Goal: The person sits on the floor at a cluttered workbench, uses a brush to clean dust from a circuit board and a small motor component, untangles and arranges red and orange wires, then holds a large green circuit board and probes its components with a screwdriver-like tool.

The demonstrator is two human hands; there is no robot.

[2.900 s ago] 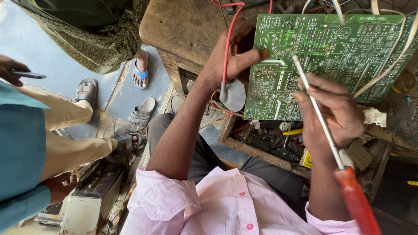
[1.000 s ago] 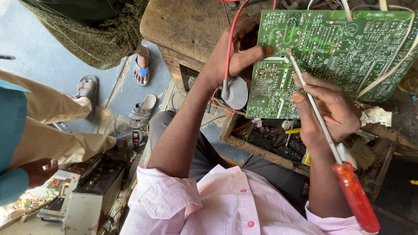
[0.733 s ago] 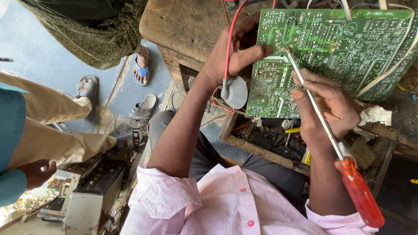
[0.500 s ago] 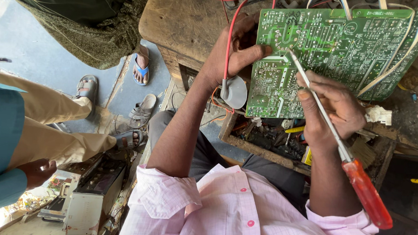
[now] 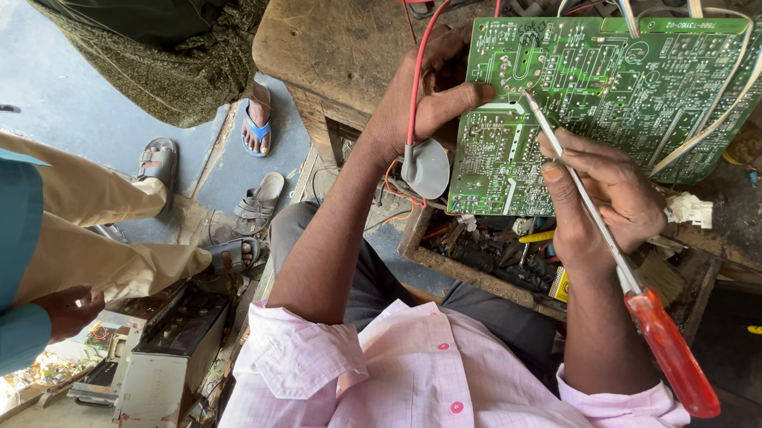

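Cluttered bench (image 5: 340, 48), circuit board (image 5: 608, 87) top edge cut off, left hand (image 5: 422, 95) fingers hidden behind.

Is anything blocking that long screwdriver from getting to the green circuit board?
Nothing visible is. The right hand holds the screwdriver by its shaft, and its tip already rests on the bare face of the green circuit board. The left hand grips the board's left edge, off to the side; the white wires cross farther right.
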